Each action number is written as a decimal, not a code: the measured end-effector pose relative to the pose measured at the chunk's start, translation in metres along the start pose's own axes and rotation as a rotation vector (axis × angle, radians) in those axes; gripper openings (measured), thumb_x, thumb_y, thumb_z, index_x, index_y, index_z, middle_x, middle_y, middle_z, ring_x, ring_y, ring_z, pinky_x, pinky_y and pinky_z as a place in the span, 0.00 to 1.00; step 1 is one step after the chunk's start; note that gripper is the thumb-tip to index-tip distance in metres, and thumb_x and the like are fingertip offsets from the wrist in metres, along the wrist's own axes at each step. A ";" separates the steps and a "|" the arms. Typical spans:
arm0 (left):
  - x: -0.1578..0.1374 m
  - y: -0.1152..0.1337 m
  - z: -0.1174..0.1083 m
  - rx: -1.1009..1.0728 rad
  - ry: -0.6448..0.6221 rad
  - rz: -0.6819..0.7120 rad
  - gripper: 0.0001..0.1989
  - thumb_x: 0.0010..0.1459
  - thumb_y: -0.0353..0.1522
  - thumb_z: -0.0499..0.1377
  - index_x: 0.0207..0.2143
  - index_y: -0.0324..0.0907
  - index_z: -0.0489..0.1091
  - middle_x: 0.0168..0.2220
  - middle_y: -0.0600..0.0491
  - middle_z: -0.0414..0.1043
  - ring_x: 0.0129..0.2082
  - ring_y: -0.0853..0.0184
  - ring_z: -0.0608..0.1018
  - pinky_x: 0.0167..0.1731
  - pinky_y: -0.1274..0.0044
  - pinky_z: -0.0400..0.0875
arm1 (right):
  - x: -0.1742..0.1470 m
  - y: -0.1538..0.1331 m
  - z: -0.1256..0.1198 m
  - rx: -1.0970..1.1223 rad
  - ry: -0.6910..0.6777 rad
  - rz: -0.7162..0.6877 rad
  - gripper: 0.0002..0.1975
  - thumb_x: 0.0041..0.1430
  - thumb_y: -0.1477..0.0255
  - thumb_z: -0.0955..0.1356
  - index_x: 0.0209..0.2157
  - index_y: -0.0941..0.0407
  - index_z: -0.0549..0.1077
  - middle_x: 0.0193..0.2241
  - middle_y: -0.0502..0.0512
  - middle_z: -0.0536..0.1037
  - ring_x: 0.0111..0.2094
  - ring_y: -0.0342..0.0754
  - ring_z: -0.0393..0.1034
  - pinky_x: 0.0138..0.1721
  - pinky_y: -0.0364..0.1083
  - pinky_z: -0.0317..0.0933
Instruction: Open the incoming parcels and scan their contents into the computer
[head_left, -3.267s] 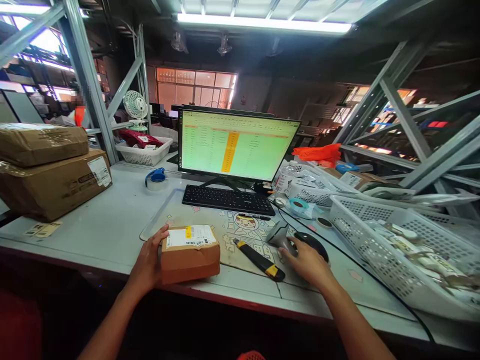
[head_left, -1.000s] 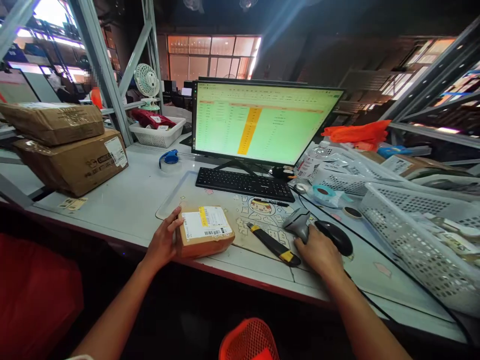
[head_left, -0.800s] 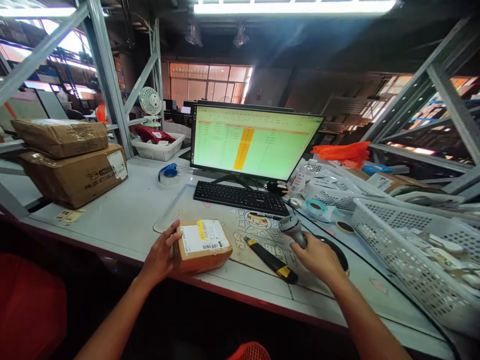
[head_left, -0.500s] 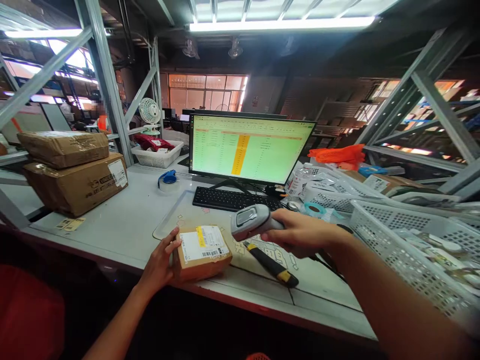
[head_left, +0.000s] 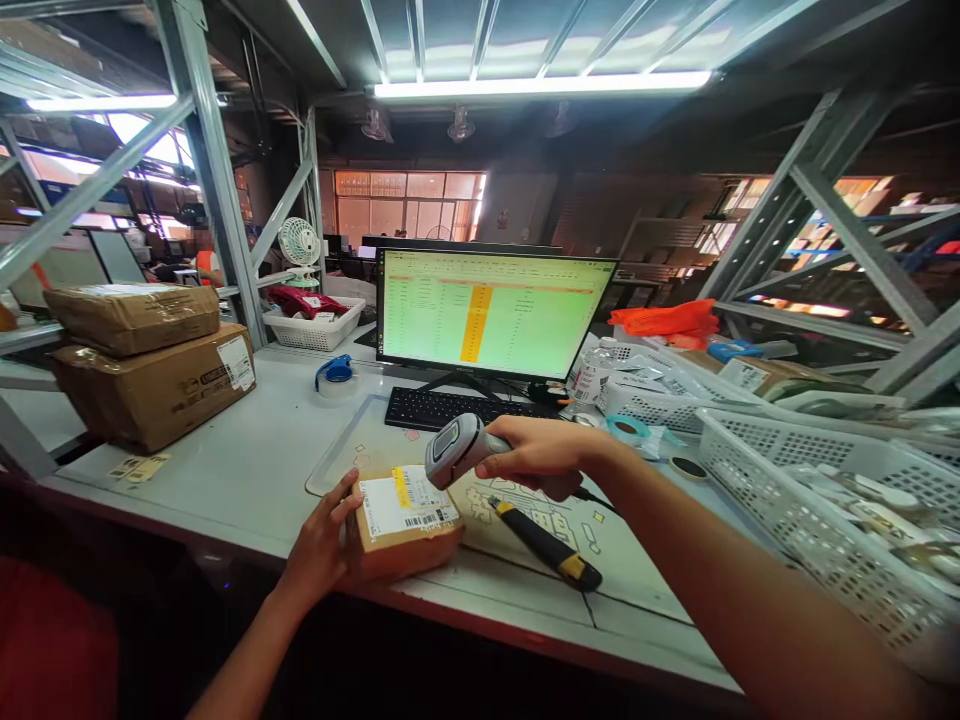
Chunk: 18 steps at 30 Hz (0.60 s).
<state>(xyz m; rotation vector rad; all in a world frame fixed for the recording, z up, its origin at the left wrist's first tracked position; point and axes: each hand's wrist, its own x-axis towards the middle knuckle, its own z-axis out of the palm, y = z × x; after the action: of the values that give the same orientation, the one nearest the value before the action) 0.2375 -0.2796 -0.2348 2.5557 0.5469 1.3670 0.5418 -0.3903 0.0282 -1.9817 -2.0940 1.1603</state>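
Note:
My right hand [head_left: 541, 455] is wrapped around the handle of a grey barcode scanner [head_left: 456, 450]. The scanner's head hangs just above the right part of a small cardboard box [head_left: 409, 555]. On the box's top is a white shipping label [head_left: 386, 505] with a yellow strip and barcodes. My left hand [head_left: 326, 535] grips the box at its left side, fingertips on the upper edge and the thumb hidden. A black and yellow utility knife [head_left: 547, 543] lies on the desk mat right of the box, below my right hand.
Behind the hands stand a keyboard [head_left: 439, 408] and a monitor [head_left: 491, 310] showing a spreadsheet. Two stacked cartons [head_left: 154, 390] sit at left, near a blue tape dispenser [head_left: 334, 373]. White plastic baskets [head_left: 780, 500] with packed items line the right side. A person [head_left: 206, 255] is far back left.
My right hand has carried the scanner left and slightly down, to over the box's label. My left hand stays on the box. The camera view has tilted up slightly.

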 end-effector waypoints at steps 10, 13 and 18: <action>-0.002 0.001 -0.001 -0.014 -0.020 -0.036 0.37 0.56 0.18 0.59 0.64 0.50 0.54 0.72 0.41 0.51 0.70 0.55 0.62 0.62 0.59 0.71 | -0.007 0.033 0.011 -0.054 0.333 0.076 0.19 0.60 0.57 0.68 0.44 0.58 0.75 0.29 0.53 0.75 0.26 0.45 0.66 0.25 0.42 0.58; -0.001 0.002 0.000 -0.007 -0.010 -0.072 0.37 0.56 0.18 0.58 0.65 0.50 0.53 0.72 0.41 0.51 0.69 0.56 0.64 0.61 0.60 0.73 | -0.008 0.084 0.030 -0.221 0.613 0.221 0.18 0.63 0.59 0.65 0.41 0.59 0.76 0.38 0.60 0.80 0.37 0.52 0.72 0.35 0.45 0.62; 0.003 0.007 0.002 -0.002 0.082 -0.195 0.39 0.53 0.24 0.62 0.65 0.47 0.53 0.66 0.41 0.60 0.64 0.53 0.69 0.61 0.56 0.71 | -0.015 0.179 0.087 -0.332 0.830 0.660 0.24 0.68 0.63 0.60 0.57 0.63 0.70 0.46 0.69 0.79 0.46 0.63 0.75 0.44 0.53 0.65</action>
<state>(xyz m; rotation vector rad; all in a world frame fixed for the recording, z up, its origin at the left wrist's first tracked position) 0.2423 -0.2848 -0.2315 2.3797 0.7855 1.4062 0.6530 -0.4611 -0.1217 -2.7283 -1.2835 -0.1057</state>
